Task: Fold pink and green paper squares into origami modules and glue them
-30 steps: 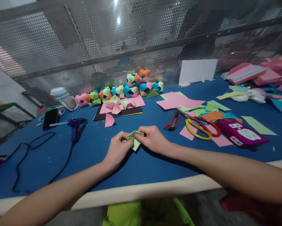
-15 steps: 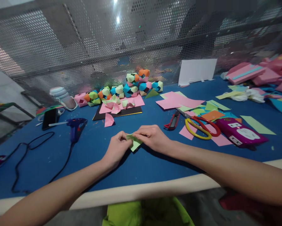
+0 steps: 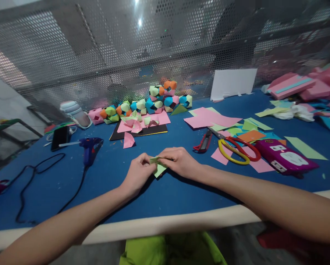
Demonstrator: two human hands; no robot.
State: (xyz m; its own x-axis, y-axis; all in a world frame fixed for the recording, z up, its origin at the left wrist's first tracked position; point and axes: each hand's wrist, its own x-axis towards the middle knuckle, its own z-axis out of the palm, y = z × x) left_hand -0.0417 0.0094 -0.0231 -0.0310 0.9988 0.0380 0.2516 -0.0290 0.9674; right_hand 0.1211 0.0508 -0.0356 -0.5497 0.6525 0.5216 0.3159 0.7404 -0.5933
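A small light green piece of paper (image 3: 159, 170), folded along its upper edge, is held just over the blue table near its front middle. My left hand (image 3: 139, 173) pinches its left side between thumb and fingers. On the other side my right hand (image 3: 178, 162) grips the paper's upper right, thumb along the fold. The fingers hide both side edges of the paper. Beyond my left hand lies a loose pink folded piece (image 3: 128, 140). To the right of my right hand are a red box cutter (image 3: 203, 142) and scissors (image 3: 233, 149) with one yellow and one red handle.
A blue glue gun (image 3: 89, 149) with a trailing cord lies left, near a phone (image 3: 60, 138) and a bottle (image 3: 74, 114). Several folded paper balls (image 3: 155, 105) line the mesh panel. Pink sheets (image 3: 211, 118) and a purple pack (image 3: 285, 156) lie right.
The camera view has shifted slightly, so the table's things appear a little further right. Both hands keep their hold on the green paper, with hardly any movement.
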